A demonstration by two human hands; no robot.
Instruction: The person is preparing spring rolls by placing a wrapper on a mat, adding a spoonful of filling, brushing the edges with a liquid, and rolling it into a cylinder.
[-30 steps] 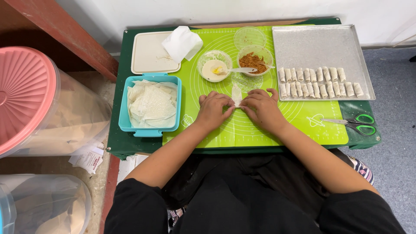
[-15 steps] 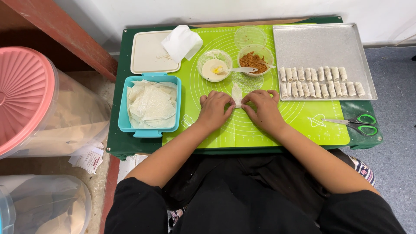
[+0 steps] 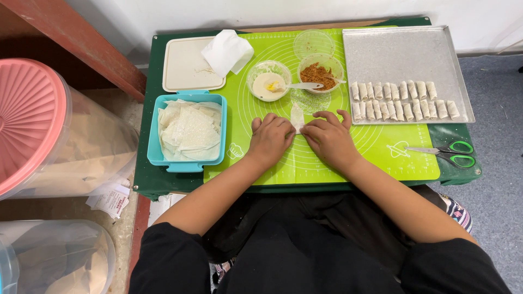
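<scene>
Two hands, L (image 3: 271,139) & R (image 3: 328,139), on pale wrapper (image 3: 297,117), green mat (image 3: 376,155).

Green table (image 3: 146,163), lime mat (image 3: 381,158), blue tub (image 3: 154,158), metal tray (image 3: 403,54), scissors (image 3: 447,154)

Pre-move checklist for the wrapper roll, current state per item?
1. Both hands on wrapper strip: left hand and right hand touch it. ok.
2. Filling inside roll: hidden under fingers. cannot tell.
3. Paste bowl with spoon within reach, just beyond the hands. ok.
4. Free space on metal tray above the finished rolls. ok.
5. Spare wrappers in blue container. ok.
6. Scissors lie apart from both hands. ok.
</scene>
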